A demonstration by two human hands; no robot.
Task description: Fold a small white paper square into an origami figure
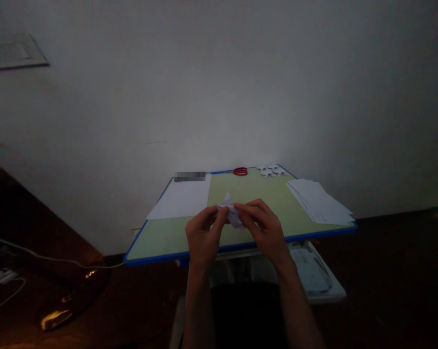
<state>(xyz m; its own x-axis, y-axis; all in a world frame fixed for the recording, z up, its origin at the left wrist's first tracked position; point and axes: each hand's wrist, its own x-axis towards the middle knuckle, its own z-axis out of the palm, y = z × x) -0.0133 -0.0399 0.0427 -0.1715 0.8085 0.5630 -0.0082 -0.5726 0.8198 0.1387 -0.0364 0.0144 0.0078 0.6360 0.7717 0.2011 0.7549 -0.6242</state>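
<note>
Between my two hands is a small piece of folded white paper (234, 218), with one pointed tip sticking up. My left hand (206, 232) pinches its left side between thumb and fingers. From the right, my right hand (264, 228) grips the other side with its fingertips. Both hands are above the near part of the light green tabletop (236, 189). Parts of the paper are hidden behind my fingers.
White sheets (184, 198) lie on the left, with a dark blurred object (189, 176) at their top. Red-handled scissors (240, 171) rest at the back edge. Several folded paper pieces (273, 170) sit back right, and a fanned paper stack (318, 201) lies right. Behind stands a wall (219, 97).
</note>
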